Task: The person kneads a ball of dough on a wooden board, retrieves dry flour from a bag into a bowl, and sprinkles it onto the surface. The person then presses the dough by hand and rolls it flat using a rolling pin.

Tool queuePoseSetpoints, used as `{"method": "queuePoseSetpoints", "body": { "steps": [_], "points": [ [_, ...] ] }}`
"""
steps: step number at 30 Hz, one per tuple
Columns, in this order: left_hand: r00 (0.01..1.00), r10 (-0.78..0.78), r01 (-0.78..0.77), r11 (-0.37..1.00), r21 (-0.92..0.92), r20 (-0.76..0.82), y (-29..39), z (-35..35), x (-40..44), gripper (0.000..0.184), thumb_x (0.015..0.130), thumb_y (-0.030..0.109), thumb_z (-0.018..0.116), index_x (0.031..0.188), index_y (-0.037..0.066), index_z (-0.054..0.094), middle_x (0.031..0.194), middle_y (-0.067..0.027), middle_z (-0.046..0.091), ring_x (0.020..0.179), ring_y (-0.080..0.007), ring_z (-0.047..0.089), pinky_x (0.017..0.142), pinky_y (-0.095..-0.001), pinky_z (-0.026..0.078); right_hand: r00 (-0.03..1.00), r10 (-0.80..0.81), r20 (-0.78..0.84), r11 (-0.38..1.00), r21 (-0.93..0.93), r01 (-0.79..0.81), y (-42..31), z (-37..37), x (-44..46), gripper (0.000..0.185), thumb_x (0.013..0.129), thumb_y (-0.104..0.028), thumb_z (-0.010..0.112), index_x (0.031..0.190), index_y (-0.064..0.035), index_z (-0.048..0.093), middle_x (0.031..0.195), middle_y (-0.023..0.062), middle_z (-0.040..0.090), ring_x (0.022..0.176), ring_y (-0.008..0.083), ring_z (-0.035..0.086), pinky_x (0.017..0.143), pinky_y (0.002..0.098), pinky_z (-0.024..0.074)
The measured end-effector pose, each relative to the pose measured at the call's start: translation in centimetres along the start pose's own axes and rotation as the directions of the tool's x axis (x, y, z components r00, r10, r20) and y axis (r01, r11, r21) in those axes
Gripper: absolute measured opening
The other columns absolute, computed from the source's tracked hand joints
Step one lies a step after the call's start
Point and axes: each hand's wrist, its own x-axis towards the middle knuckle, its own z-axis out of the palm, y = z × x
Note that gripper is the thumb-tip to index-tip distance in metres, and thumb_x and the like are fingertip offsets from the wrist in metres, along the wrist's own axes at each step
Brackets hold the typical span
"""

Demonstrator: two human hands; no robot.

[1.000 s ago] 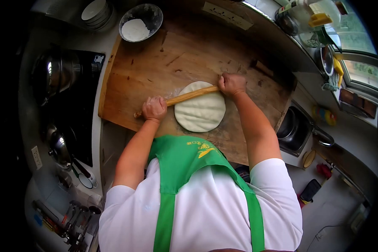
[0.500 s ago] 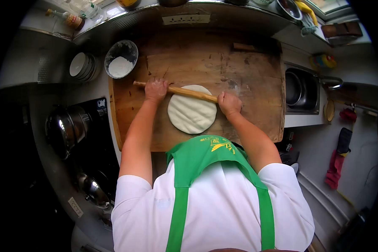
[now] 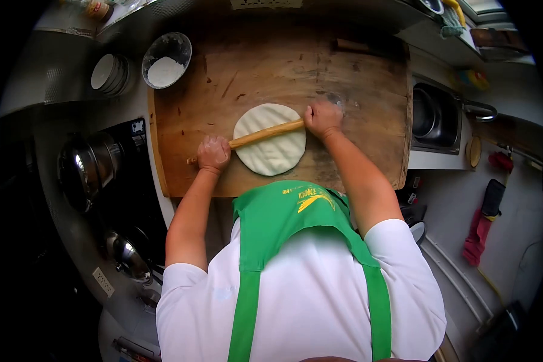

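A round, flat sheet of pale dough (image 3: 271,160) with slanting ridges lies on the wooden board (image 3: 247,72). Across its middle rests a wooden rolling pin (image 3: 265,135), tilted so that its right end is farther from me. My left hand (image 3: 213,154) is wrapped round the pin left of the dough, and the pin's tip sticks out beyond it. Just past the dough's upper right edge, my right hand (image 3: 323,117) grips the other end, hiding that tip. Both hands look dusted with flour.
A bowl of flour (image 3: 165,71) stands at the board's far left corner, beside stacked bowls (image 3: 104,72). Pots (image 3: 81,172) sit on the left. To the right is a sink (image 3: 449,120) with a faucet (image 3: 479,110). A dark bar (image 3: 359,47) lies at the board's back.
My left hand has come nearer to me and my right hand has moved slightly away, so the rolling pin's slant has reversed. It now crosses the dough's middle instead of its far part.
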Motion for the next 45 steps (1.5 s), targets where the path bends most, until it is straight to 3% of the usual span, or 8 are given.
{"method": "queuePoseSetpoints", "body": {
  "steps": [2,8,15,23,31,36,40,45],
  "points": [
    [0.997,-0.075,0.075,0.997,-0.023,0.009,0.1,0.2,0.4,0.022,0.089,0.027,0.057,0.079,0.011,0.066,0.083,-0.0104,0.063,0.084,-0.0311,0.06,0.071,-0.0446,0.051,0.98,0.038,0.193,0.998,-0.062,-0.027,0.3,-0.2,0.9,0.027,0.082,-0.037,0.058,0.075,-0.0153,0.072,0.081,0.0086,0.07,0.077,0.0329,0.067,0.064,0.0472,0.054],
    [0.999,-0.051,0.05,0.997,-0.065,-0.004,-0.7,0.1,2.8,0.019,0.087,0.028,0.056,0.078,0.013,0.063,0.077,-0.0098,0.061,0.077,-0.0327,0.06,0.071,-0.0457,0.051,0.936,0.126,0.328,0.989,-0.111,-0.094,-0.8,-1.0,2.8,0.032,0.084,-0.04,0.054,0.078,-0.0162,0.074,0.082,0.0099,0.072,0.078,0.0339,0.069,0.067,0.0475,0.0558],
    [0.973,-0.192,0.202,0.976,-0.075,0.13,-0.9,-0.2,3.0,0.03,0.092,0.032,0.052,0.077,0.012,0.068,0.082,-0.0123,0.071,0.079,-0.0344,0.067,0.075,-0.0488,0.054,0.854,0.2,0.481,0.974,-0.193,-0.12,-1.1,-1.9,5.1,0.046,0.092,-0.044,0.044,0.086,-0.0134,0.078,0.092,0.0139,0.075,0.084,0.0375,0.072,0.076,0.0487,0.0573],
    [0.892,-0.427,0.439,0.896,-0.063,0.146,0.4,-0.2,-0.8,0.03,0.095,0.027,0.049,0.077,0.011,0.067,0.081,-0.0117,0.07,0.079,-0.0352,0.067,0.074,-0.0497,0.054,0.906,-0.024,0.423,0.984,-0.152,0.097,-1.6,0.2,6.5,0.041,0.091,-0.041,0.047,0.082,-0.0141,0.075,0.086,0.0129,0.074,0.079,0.0367,0.071,0.07,0.0501,0.0561],
    [0.975,-0.22,0.221,0.967,-0.127,0.022,-0.5,-0.4,0.8,0.026,0.095,0.03,0.055,0.078,0.013,0.066,0.081,-0.0075,0.069,0.082,-0.03,0.065,0.071,-0.045,0.053,0.926,-0.041,0.375,0.981,-0.161,0.109,-1.4,0.9,7.1,0.036,0.088,-0.039,0.05,0.076,-0.0149,0.073,0.081,0.0091,0.073,0.077,0.0334,0.07,0.065,0.048,0.0559],
    [0.997,0.081,-0.082,0.989,-0.126,-0.017,-4.5,1.3,5.3,0.027,0.095,0.032,0.057,0.079,0.012,0.067,0.081,-0.0086,0.068,0.08,-0.0303,0.065,0.07,-0.0448,0.053,0.933,0.253,0.256,0.962,-0.171,-0.214,-1.6,0.9,1.5,0.041,0.089,-0.04,0.047,0.079,-0.0121,0.075,0.081,0.0133,0.073,0.077,0.0378,0.07,0.068,0.0508,0.0551],
    [0.901,0.414,-0.431,0.884,-0.179,-0.128,-5.2,2.5,12.3,0.022,0.093,0.027,0.06,0.079,0.011,0.066,0.079,-0.0101,0.067,0.079,-0.0305,0.064,0.068,-0.0443,0.052,0.702,0.685,0.194,0.729,-0.21,-0.652,-5.4,0.6,-7.7,0.047,0.093,-0.042,0.043,0.084,-0.0092,0.075,0.088,0.0193,0.073,0.084,0.0428,0.07,0.075,0.0542,0.054],
    [0.784,0.62,-0.61,0.761,-0.223,-0.03,-0.8,1.4,17.0,0.023,0.094,0.024,0.058,0.078,0.01,0.068,0.08,-0.0112,0.069,0.073,-0.0312,0.064,0.067,-0.0446,0.052,0.56,0.818,0.132,0.574,-0.133,-0.808,-6.6,0.8,-14.8,0.049,0.095,-0.043,0.042,0.085,-0.0089,0.075,0.088,0.0213,0.073,0.083,0.0453,0.069,0.074,0.0554,0.0535]
  ]
}}
